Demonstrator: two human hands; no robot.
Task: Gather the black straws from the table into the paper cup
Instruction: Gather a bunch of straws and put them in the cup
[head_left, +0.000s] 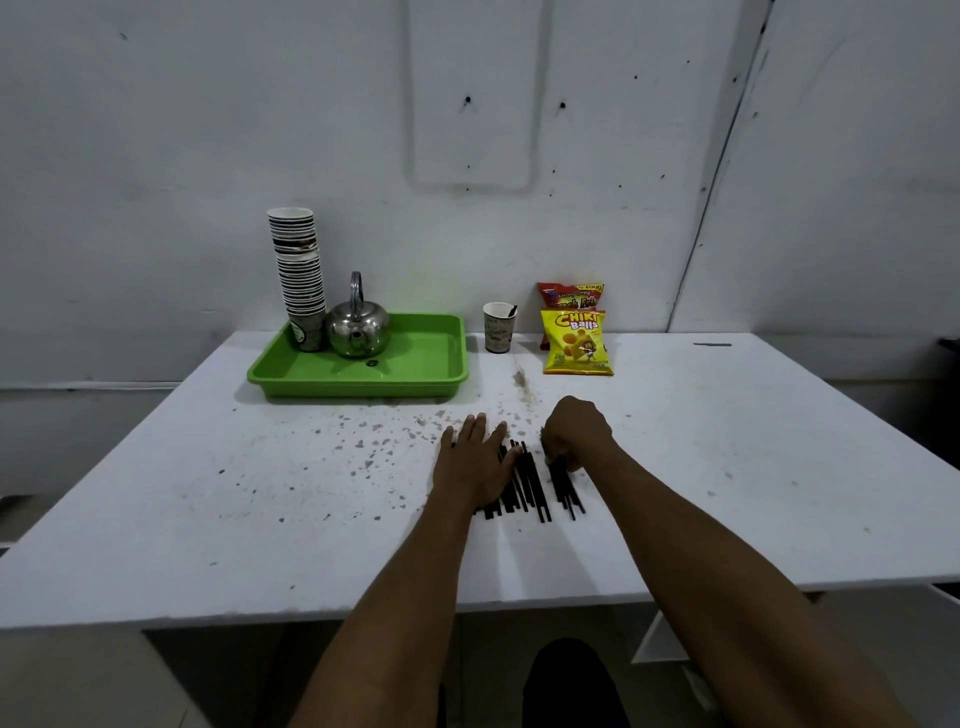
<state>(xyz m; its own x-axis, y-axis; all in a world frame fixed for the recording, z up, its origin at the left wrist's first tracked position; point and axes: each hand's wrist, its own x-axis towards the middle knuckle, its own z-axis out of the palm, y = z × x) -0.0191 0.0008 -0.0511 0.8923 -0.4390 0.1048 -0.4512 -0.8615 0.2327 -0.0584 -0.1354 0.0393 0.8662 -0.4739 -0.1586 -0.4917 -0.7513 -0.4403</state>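
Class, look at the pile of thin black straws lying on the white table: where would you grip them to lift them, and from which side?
Grip the black straws across their middle, coming down from above. They lie flat, roughly parallel, pointing away from the person, so fingers closing across them from both sides bunch them. The right hand already curls over some straws; the left hand lies flat beside them.

far ends of black straws (530, 486) under left hand (475, 460); right hand's (576, 434) fingers curled from view
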